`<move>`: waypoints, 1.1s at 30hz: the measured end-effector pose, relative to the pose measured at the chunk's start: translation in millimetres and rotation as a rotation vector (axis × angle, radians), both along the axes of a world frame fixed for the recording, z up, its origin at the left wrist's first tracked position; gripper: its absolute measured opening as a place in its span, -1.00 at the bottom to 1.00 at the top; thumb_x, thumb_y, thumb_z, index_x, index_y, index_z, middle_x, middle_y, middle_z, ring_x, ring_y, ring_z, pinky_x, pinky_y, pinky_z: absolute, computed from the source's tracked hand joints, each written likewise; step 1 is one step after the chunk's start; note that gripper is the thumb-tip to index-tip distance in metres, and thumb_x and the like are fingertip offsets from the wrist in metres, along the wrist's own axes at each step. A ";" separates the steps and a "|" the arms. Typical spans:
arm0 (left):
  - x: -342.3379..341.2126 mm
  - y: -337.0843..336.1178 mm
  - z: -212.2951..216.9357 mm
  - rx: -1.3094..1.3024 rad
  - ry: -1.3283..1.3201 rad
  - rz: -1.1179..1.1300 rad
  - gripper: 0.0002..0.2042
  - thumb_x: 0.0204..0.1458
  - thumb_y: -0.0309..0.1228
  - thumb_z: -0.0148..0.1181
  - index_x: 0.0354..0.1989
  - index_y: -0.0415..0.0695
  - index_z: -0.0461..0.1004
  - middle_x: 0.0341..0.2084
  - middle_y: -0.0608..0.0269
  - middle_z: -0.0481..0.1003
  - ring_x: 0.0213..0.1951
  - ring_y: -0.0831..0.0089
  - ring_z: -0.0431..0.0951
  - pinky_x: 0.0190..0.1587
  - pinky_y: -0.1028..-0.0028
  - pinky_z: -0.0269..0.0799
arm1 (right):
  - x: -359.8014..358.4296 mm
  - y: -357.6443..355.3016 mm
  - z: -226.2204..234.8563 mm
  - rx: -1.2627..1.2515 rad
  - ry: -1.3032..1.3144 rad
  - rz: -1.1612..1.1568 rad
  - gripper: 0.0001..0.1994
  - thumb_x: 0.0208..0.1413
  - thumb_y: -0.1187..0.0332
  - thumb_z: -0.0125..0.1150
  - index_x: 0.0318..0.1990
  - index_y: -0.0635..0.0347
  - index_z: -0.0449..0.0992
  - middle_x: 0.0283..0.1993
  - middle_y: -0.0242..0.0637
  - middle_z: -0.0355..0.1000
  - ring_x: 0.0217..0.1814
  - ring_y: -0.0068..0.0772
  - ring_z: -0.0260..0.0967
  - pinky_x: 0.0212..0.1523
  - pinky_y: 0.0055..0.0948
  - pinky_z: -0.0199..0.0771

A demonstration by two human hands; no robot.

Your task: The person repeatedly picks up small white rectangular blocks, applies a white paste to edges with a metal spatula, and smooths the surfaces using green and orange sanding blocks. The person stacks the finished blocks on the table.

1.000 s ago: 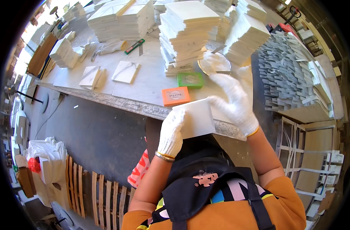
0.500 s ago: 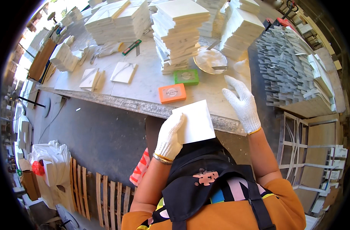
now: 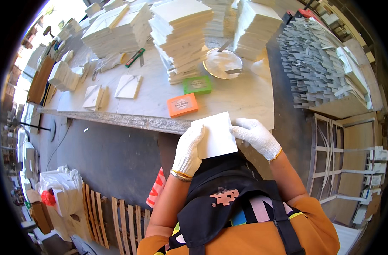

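Gloved left hand (image 3: 188,145), white square tile (image 3: 218,137), gloved right hand (image 3: 257,135), by the tabletop's (image 3: 149,104) front edge.
The left clamps the tile's left side; the right's fingers meet its right edge, whether gripping I cannot tell.

From afar, I view a pale table (image 3: 153,104) bearing stacked tiles (image 3: 181,42), a round dish (image 3: 207,71), a green block (image 3: 197,85), an orange block (image 3: 182,105) and a flat tile (image 3: 127,86).

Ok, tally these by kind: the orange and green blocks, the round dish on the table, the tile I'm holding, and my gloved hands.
Blocks: 2 (orange block, green block)
Round dish: 1
Held tile: 1
Gloved hands: 2 (left hand, right hand)
Total: 6
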State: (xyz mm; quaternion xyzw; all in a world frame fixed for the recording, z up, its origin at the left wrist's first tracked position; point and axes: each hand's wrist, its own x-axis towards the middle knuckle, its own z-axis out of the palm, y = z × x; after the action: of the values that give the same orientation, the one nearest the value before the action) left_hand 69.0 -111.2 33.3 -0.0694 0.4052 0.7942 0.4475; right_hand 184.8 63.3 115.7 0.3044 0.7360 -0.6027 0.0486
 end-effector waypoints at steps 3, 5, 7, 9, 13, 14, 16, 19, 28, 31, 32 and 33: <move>-1.1 15.7 9.0 -0.016 0.124 -0.192 -0.71 0.23 -0.35 0.20 0.05 -0.25 0.49 -0.10 0.30 0.53 -0.10 0.55 0.51 -0.02 0.52 0.44 | 22.6 10.1 -8.8 -0.167 0.001 -0.086 -0.70 0.23 0.13 0.20 -0.26 0.23 0.58 -0.40 -0.44 0.44 -0.46 -0.64 0.36 -0.50 -0.60 0.31; 1.3 32.1 11.8 -0.050 0.149 -0.289 -0.69 0.23 -0.34 0.20 0.07 -0.25 0.49 -0.12 0.31 0.53 -0.11 0.57 0.50 -0.03 0.55 0.42 | 37.7 13.5 -16.3 -0.206 0.028 -0.204 -0.72 0.23 0.17 0.21 -0.39 0.18 0.53 -0.45 -0.41 0.44 -0.47 -0.62 0.38 -0.52 -0.59 0.31; 8.2 50.7 13.9 -0.052 0.207 -0.361 -0.65 0.23 -0.33 0.20 0.10 -0.26 0.47 -0.12 0.31 0.53 -0.13 0.57 0.51 -0.07 0.56 0.43 | 57.3 17.1 -31.7 -0.240 0.059 -0.314 -0.74 0.23 0.18 0.21 -0.39 0.18 0.54 -0.45 -0.40 0.45 -0.48 -0.61 0.39 -0.53 -0.59 0.32; 15.1 65.5 14.4 -0.025 0.299 -0.394 -0.60 0.22 -0.30 0.20 0.14 -0.28 0.45 -0.12 0.29 0.53 -0.17 0.57 0.52 -0.11 0.56 0.45 | 77.2 18.2 -40.3 -0.234 0.101 -0.429 -0.74 0.23 0.19 0.20 -0.37 0.19 0.55 -0.48 -0.40 0.45 -0.52 -0.62 0.36 -0.54 -0.59 0.31; 26.8 81.1 23.3 -0.277 0.322 -0.617 -0.44 0.17 -0.19 0.23 0.23 -0.33 0.36 -0.08 0.13 0.55 -0.25 0.45 0.60 -0.20 0.55 0.49 | 117.7 30.7 -65.2 -0.286 0.174 -0.656 -0.76 0.22 0.18 0.21 -0.32 0.18 0.56 -0.49 -0.39 0.47 -0.56 -0.63 0.35 -0.57 -0.61 0.27; 29.8 86.0 22.2 -0.268 0.384 -0.631 -0.43 0.18 -0.19 0.22 0.25 -0.33 0.33 -0.11 0.13 0.55 -0.24 0.44 0.60 -0.23 0.53 0.50 | 125.6 35.4 -71.7 -0.316 0.190 -0.695 -0.76 0.22 0.18 0.21 -0.30 0.18 0.56 -0.49 -0.39 0.48 -0.57 -0.63 0.35 -0.57 -0.61 0.26; 32.8 99.8 16.3 -0.249 0.510 -0.654 -0.42 0.19 -0.21 0.21 0.29 -0.32 0.28 -0.18 0.13 0.55 -0.21 0.43 0.61 -0.27 0.49 0.52 | 134.1 44.1 -82.6 -0.322 0.230 -0.762 -0.76 0.21 0.18 0.22 -0.28 0.18 0.57 -0.48 -0.39 0.49 -0.56 -0.63 0.35 -0.58 -0.62 0.24; 27.9 120.7 -3.4 -0.319 0.933 -0.627 -0.44 0.09 -0.17 0.27 0.19 -0.27 0.39 -0.09 0.01 0.55 -0.20 0.30 0.63 -0.15 0.37 0.52 | 135.3 56.6 -88.7 -0.326 0.262 -0.774 -0.74 0.21 0.15 0.22 -0.26 0.19 0.57 -0.45 -0.38 0.52 -0.54 -0.63 0.36 -0.56 -0.62 0.23; 62.5 153.7 3.2 -0.333 1.977 -0.528 -0.24 -0.30 0.02 0.46 0.09 -0.17 0.42 0.02 0.02 0.44 0.12 0.05 0.39 0.16 0.05 0.25 | 130.2 72.0 -87.4 -0.192 0.055 -0.672 -0.65 0.21 0.05 0.22 -0.28 0.22 0.59 -0.44 -0.33 0.54 -0.50 -0.56 0.42 -0.49 -0.54 0.35; 77.1 157.8 -1.9 -0.440 2.051 -0.487 -0.17 -0.40 0.08 0.46 0.09 -0.15 0.40 0.08 -0.01 0.36 0.20 0.00 0.27 0.21 -0.02 0.15 | 132.6 76.7 -84.7 -0.045 -0.082 -0.614 -0.59 0.20 0.00 0.21 -0.30 0.26 0.59 -0.47 -0.28 0.54 -0.49 -0.53 0.44 -0.45 -0.51 0.42; 80.1 159.1 -0.8 -0.460 2.045 -0.509 -0.18 -0.40 0.07 0.46 0.08 -0.15 0.41 0.08 -0.02 0.35 0.20 -0.01 0.26 0.22 -0.03 0.13 | 135.2 80.0 -84.1 -0.018 -0.106 -0.595 -0.57 0.20 -0.01 0.21 -0.31 0.27 0.59 -0.48 -0.27 0.53 -0.49 -0.52 0.45 -0.43 -0.51 0.44; 82.3 160.5 1.5 -0.482 2.037 -0.530 -0.19 -0.41 0.06 0.46 0.07 -0.14 0.41 0.09 -0.02 0.34 0.21 -0.02 0.25 0.23 -0.03 0.12 | 138.2 82.2 -83.1 0.009 -0.130 -0.575 -0.55 0.19 -0.02 0.21 -0.32 0.28 0.59 -0.49 -0.25 0.53 -0.49 -0.51 0.45 -0.42 -0.51 0.45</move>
State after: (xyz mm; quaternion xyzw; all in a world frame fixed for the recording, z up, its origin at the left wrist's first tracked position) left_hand 151.3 49.4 34.8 0.6275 0.7348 0.2556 0.0321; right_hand 323.1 145.5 32.6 0.5386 0.6178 -0.5676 -0.0782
